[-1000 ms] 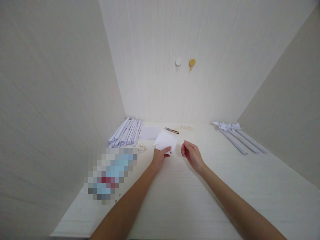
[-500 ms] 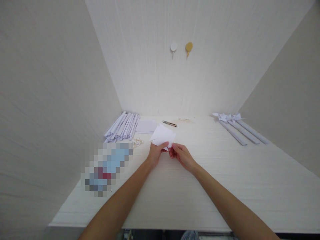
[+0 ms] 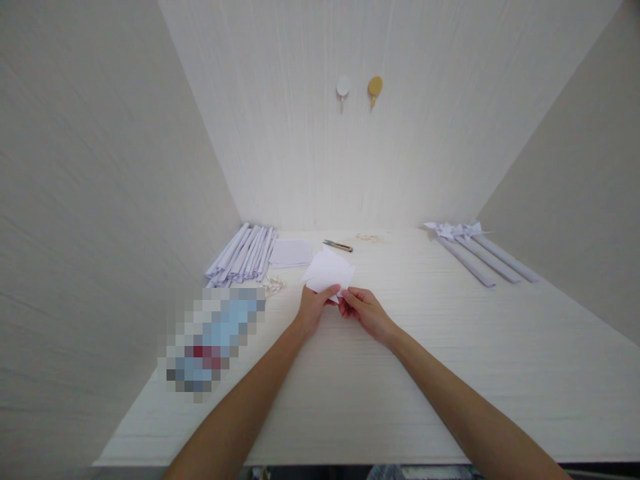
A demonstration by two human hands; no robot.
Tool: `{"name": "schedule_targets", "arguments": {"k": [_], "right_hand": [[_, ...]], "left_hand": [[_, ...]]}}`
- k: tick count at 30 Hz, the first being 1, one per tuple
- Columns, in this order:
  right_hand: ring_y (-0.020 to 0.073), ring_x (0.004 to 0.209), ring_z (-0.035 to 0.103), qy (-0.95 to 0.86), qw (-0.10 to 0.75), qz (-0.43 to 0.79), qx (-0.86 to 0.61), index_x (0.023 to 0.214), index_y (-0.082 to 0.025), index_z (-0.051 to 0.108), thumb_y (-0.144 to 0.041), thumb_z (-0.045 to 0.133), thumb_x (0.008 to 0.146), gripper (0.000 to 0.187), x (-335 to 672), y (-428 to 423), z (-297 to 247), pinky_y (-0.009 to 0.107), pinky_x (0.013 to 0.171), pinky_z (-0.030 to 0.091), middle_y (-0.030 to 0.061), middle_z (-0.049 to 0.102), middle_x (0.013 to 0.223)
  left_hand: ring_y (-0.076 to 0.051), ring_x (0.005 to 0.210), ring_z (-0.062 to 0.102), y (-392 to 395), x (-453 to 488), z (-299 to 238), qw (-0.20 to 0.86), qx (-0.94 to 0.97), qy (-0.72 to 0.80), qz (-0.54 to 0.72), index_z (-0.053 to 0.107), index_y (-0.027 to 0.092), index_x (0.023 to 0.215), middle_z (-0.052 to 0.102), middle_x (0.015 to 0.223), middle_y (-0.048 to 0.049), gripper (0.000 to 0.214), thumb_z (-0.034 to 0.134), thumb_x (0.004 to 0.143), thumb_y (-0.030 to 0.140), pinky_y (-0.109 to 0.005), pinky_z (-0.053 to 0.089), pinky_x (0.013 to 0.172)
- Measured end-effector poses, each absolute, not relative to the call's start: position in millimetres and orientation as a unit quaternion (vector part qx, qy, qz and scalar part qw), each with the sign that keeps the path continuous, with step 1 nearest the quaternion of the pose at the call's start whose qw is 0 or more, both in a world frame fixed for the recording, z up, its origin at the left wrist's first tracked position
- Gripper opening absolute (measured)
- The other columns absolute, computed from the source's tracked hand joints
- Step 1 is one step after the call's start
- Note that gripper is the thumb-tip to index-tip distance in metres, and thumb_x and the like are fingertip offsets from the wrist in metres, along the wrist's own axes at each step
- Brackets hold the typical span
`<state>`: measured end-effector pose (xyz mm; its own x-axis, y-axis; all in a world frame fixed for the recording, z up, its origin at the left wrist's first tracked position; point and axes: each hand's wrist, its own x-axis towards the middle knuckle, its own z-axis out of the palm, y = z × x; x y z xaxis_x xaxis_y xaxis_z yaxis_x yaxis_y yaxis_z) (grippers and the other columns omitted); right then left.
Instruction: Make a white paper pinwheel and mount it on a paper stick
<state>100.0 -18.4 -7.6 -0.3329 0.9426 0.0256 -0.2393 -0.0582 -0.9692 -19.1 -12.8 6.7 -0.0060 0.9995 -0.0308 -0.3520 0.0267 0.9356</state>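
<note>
A white sheet of paper (image 3: 329,268), with slits that seem to run in from its edges, is held up above the middle of the table. My left hand (image 3: 316,305) grips its lower left side, thumb on top and fingers beneath. At the lower right corner, my right hand (image 3: 364,309) pinches the paper between thumb and fingers. The curled fingertips hide part of that corner. Just beyond the sheet lies a pair of thread snips (image 3: 339,246), touched by neither hand.
Rolled paper tubes (image 3: 245,253) lie at back left beside a stack of paper squares (image 3: 291,253). Small pale pieces (image 3: 274,287) sit nearby, and others (image 3: 367,238) at the back. Paper pinwheels on sticks (image 3: 473,253) lie right. A blurred blue object (image 3: 225,333) is left. Walls enclose three sides.
The view has shifted slightly. Both hands keep nearly the same grip on the paper, with no clear change in its shape.
</note>
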Motion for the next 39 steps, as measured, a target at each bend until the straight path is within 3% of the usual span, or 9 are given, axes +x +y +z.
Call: {"name": "schedule_targets", "arguments": {"k": [17, 26, 33, 39], "right_hand": [[0.0077, 0.053, 0.043, -0.540, 0.459, 0.625, -0.327, 0.064, -0.016, 0.058, -0.034, 0.069, 0.061, 0.021, 101.5, -18.6, -7.6, 0.024, 0.055, 0.032, -0.0042, 0.052, 0.056], [0.0087, 0.052, 0.041, -0.544, 0.474, 0.596, -0.352, 0.063, -0.017, 0.061, -0.030, 0.067, 0.060, 0.015, 102.2, -20.9, -6.2, 0.025, 0.054, 0.031, -0.0037, 0.053, 0.055], [0.0094, 0.051, 0.044, -0.497, 0.486, 0.622, -0.359, 0.057, -0.017, 0.059, -0.037, 0.067, 0.059, 0.022, 100.5, -21.4, -2.4, 0.025, 0.052, 0.032, -0.0016, 0.054, 0.054], [0.0066, 0.045, 0.036, -0.510, 0.487, 0.583, -0.404, 0.052, -0.016, 0.052, -0.040, 0.069, 0.058, 0.029, 99.8, -20.0, -5.8, 0.023, 0.047, 0.024, -0.0054, 0.046, 0.046]], "left_hand": [[-0.011, 0.054, 0.053, -11.2, -20.0, 4.0, 0.588, 0.359, 0.411, 0.597, 0.061, 0.014, 0.075, 0.062, 0.065, 0.0005, 0.031, 0.071, 0.047, 0.022, -0.023, 0.042, 0.046], [-0.009, 0.049, 0.051, -11.9, -19.5, 5.5, 0.587, 0.359, 0.417, 0.594, 0.060, 0.013, 0.071, 0.060, 0.059, 0.0019, 0.027, 0.070, 0.047, 0.020, -0.020, 0.039, 0.043], [-0.008, 0.046, 0.051, -10.6, -20.0, 5.4, 0.571, 0.368, 0.430, 0.595, 0.059, 0.013, 0.069, 0.060, 0.056, 0.0023, 0.025, 0.070, 0.048, 0.021, -0.019, 0.037, 0.041], [-0.010, 0.050, 0.052, -11.1, -19.6, 2.9, 0.539, 0.405, 0.456, 0.581, 0.062, 0.012, 0.071, 0.063, 0.062, -0.0005, 0.028, 0.071, 0.048, 0.025, -0.020, 0.039, 0.042]]}}
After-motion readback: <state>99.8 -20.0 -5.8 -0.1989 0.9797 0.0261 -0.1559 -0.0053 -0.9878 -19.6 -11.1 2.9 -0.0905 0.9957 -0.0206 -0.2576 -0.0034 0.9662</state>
